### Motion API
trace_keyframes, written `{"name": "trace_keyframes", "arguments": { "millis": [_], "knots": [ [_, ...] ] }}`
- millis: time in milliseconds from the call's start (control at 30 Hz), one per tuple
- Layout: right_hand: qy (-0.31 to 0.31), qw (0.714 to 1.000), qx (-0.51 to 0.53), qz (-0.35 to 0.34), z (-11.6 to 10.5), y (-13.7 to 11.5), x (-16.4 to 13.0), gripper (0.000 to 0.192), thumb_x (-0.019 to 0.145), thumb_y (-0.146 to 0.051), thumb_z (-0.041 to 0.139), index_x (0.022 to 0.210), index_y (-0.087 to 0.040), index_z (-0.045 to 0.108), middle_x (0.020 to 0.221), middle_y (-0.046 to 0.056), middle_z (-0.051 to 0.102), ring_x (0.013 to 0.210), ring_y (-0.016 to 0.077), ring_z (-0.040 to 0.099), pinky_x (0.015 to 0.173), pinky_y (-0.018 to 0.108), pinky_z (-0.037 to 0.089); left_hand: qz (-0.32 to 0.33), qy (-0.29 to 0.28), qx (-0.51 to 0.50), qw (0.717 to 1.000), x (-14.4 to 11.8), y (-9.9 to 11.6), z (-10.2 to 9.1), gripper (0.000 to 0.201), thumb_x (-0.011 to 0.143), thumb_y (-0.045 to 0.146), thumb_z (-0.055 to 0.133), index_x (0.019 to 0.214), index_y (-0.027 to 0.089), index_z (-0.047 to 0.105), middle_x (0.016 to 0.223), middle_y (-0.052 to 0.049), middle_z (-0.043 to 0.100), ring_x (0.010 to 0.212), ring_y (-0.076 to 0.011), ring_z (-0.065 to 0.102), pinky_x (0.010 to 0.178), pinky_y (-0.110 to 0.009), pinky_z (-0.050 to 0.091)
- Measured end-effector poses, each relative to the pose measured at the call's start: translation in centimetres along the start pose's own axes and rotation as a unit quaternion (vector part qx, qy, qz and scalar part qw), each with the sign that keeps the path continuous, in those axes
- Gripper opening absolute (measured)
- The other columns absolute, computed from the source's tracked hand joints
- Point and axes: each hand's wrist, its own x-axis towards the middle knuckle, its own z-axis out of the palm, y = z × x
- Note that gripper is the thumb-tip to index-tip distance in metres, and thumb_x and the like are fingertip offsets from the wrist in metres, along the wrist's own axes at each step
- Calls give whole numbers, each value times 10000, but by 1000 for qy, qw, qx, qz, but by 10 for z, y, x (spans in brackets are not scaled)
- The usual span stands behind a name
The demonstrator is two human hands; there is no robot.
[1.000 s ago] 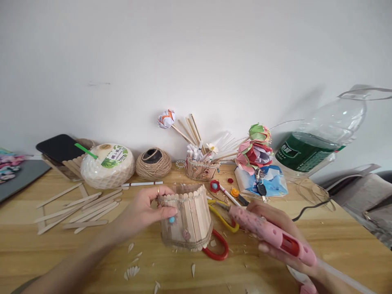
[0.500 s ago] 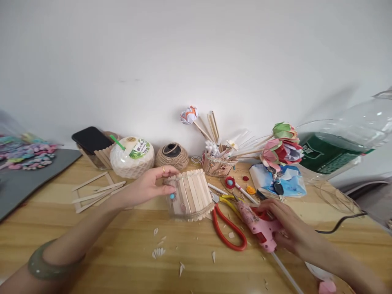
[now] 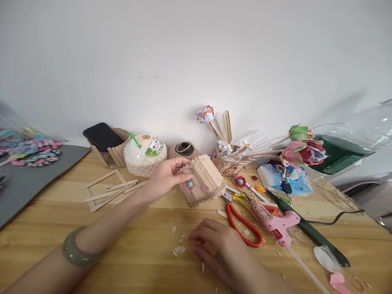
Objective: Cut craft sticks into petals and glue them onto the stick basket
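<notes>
My left hand (image 3: 168, 179) grips a craft-stick box (image 3: 203, 175) by its upper left corner and holds it tilted. The box has a lace-like top edge, twine along the bottom, and a small turquoise bead on its side. My right hand (image 3: 217, 249) is over the table below the box, fingers curled but apart, with nothing seen in them. Beside its fingertips lie small pale petal-shaped pieces (image 3: 179, 250). A pink glue gun (image 3: 280, 222) with a clear glue stick rests to the right, beside red-handled pliers (image 3: 245, 226).
Behind stand a phone (image 3: 104, 136) in a stick holder, a wrapped coconut (image 3: 145, 155), a twine roll (image 3: 183, 150) and a decorated pot (image 3: 228, 165) with paper flowers. Loose craft sticks (image 3: 101, 196) lie left. A dark green strip-like tool (image 3: 324, 241) and tissue pack (image 3: 301, 185) are right.
My right hand has let go of the glue gun and moved left to the petal-shaped pieces. The glue gun now lies on the table. My left hand has lifted and tilted the box.
</notes>
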Motion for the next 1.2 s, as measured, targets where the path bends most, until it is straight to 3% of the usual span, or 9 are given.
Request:
{"name": "trace_keyframes", "arguments": {
  "millis": [200, 467, 800, 967, 1200],
  "knots": [
    [-21, 998, -32, 44, 23, -1, 36, 182, 864, -150, 506, 902, -224, 668, 838, 23, 635, 747, 168, 609, 666, 242, 437, 21, 2, -40, 999, -10, 12, -6, 227, 688, 171, 656, 906, 135, 602, 844, -17, 634, 724, -140, 589, 676, -267, 474],
    [2, 993, -23, 114, 34, 1, 43, 151, 786, -112, 558, 855, -213, 647, 848, 3, 616, 736, 148, 599, 646, 218, 416, 55, 43, -51, 996, -11, 22, -11, 235, 669, 167, 667, 895, 136, 611, 858, -18, 642, 789, -165, 595, 698, -280, 483],
    [-8, 992, 3, 122, 33, 2, 46, 152, 747, -62, 582, 719, -196, 647, 764, -4, 628, 709, 148, 591, 634, 221, 403, 63, 52, -41, 996, -12, 28, -19, 226, 678, 164, 674, 894, 136, 614, 822, -8, 646, 737, -147, 598, 667, -258, 482],
    [-7, 996, 28, 89, 16, 1, 41, 121, 777, -85, 589, 748, -197, 625, 774, -14, 639, 731, 136, 591, 649, 207, 421, 47, 18, -42, 998, -12, 28, -21, 190, 688, 170, 665, 870, 143, 619, 799, 1, 633, 687, -129, 587, 643, -251, 482],
    [-6, 993, 67, 92, -39, -10, 0, 110, 821, -199, 554, 716, -215, 585, 703, -25, 649, 645, 134, 585, 581, 219, 438, 15, -29, 7, 999, -11, 20, -23, 193, 674, 163, 673, 862, 150, 629, 832, -13, 647, 762, -148, 597, 688, -255, 479]
  ]
}}
